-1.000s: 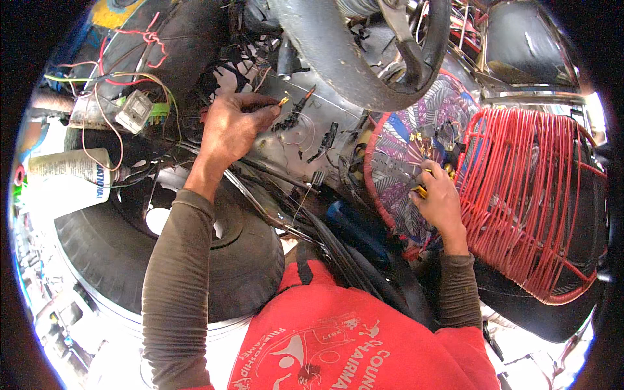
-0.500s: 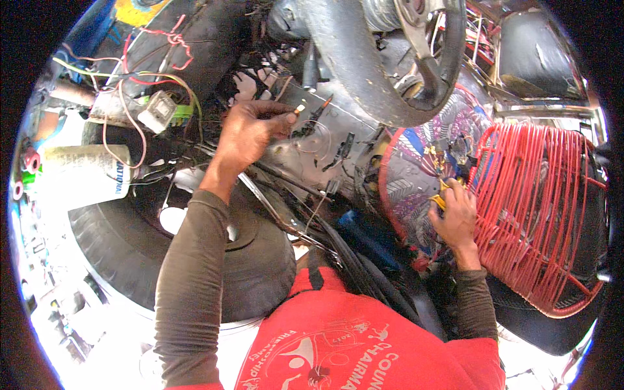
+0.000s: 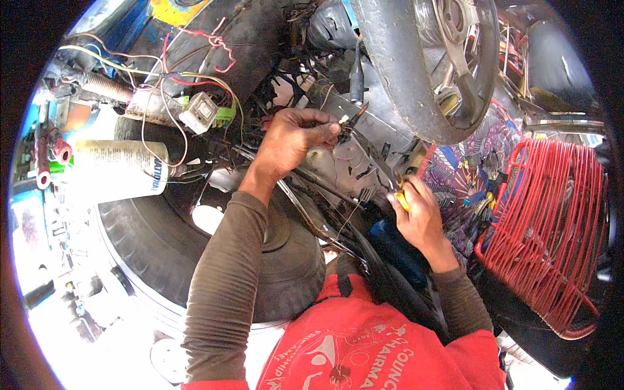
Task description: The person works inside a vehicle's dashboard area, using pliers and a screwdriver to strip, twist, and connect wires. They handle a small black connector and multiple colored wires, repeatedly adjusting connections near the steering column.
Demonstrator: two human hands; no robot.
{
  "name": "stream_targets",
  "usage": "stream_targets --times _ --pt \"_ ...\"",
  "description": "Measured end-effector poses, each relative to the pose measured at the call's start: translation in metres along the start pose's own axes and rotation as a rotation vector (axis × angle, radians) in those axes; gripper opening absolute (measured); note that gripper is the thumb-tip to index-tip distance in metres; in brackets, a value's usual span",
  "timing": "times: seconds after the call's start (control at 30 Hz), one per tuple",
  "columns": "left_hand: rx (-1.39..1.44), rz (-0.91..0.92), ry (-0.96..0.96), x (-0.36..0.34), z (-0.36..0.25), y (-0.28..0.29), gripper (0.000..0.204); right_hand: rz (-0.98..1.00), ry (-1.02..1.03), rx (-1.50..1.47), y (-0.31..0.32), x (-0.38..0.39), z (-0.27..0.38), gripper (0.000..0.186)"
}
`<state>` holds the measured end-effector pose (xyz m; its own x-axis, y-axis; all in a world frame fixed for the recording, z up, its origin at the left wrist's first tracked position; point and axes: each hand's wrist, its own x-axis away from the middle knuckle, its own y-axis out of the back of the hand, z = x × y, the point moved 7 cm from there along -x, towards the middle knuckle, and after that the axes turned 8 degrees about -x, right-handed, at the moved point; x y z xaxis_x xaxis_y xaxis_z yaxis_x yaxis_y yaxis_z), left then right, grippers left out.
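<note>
My left hand [image 3: 292, 140] is closed in a pinch, thumb against forefinger, on a small white piece [image 3: 343, 121]; fine wires seem to run off it. My right hand [image 3: 422, 218] is wrapped round a yellow-handled tool [image 3: 402, 200]. The tool's long thin metal end slants up and left toward the pinched piece; whether they touch I cannot tell. Its exact kind is partly hidden by my fingers. Beneath both hands lies a grey metal floor panel [image 3: 325, 162] with loose scraps on it.
A steering wheel [image 3: 432, 123] hangs above right. Right of it stand a patterned seat [image 3: 448, 172] and a red corded chair frame [image 3: 552, 227]. A tyre [image 3: 156, 247], a white container [image 3: 120, 169] and a grey connector [image 3: 200, 112] with loose coloured wires are at left.
My right hand has come away from the patterned seat and moved left with the yellow-handled tool. My left hand still pinches the small white piece. The whole view has shifted.
</note>
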<state>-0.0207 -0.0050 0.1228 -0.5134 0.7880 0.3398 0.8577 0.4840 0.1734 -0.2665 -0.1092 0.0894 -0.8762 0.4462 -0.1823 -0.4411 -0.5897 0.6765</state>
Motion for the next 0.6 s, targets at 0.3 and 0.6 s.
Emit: stream_targets --times 0.3,0.6 --pt "0.096 0.041 0.023 -0.001 0.005 0.004 0.031 -0.050 0.101 0.092 -0.004 -0.030 -0.014 0.032" --pt "0.197 0.100 0.036 -0.004 0.010 0.000 0.027 -0.020 0.158 0.110 0.003 -0.038 -0.014 0.032"
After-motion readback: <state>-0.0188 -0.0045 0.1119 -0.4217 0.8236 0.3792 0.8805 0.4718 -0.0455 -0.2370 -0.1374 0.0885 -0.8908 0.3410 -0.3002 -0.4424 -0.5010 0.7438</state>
